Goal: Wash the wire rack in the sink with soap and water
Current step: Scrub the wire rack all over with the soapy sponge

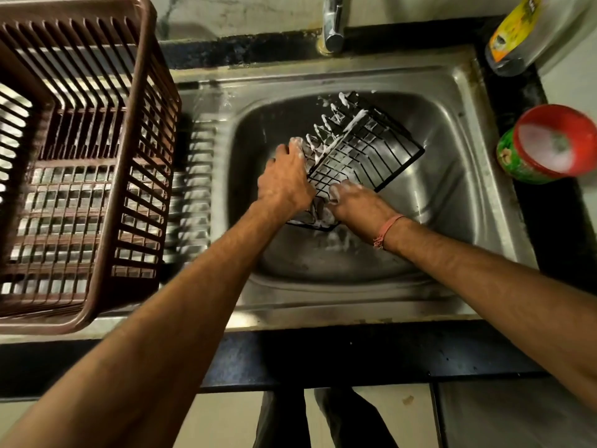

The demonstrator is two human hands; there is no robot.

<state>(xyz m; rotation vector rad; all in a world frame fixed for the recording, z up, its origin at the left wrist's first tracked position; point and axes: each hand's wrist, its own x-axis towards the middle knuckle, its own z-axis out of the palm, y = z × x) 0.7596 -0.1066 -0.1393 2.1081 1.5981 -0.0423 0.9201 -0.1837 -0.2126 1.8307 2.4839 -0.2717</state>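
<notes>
scrubbing the soapy wire rack point(355, 153) inside the sink point(465, 176)
the rack stands tilted in the basin, its far end towards the sink's back edge under the tap point(332, 27), its near corner low by the basin's middle, foam clinging to the upright wires; to do this step well, i judge it best to brace the frame firmly and work the suds along each wire and into the crossings, turning the rack so the underside gets covered before any rinse; the left hand point(286, 182) has its fingers curled over the rack's left rim, gripping it; the right hand point(358, 202) has lathered fingers bent against the near edge of the grid, but i cannot tell whether it pinches a wire or holds a scrubber underneath; a brown basket point(142, 163) sits at the sink's left edge
</notes>
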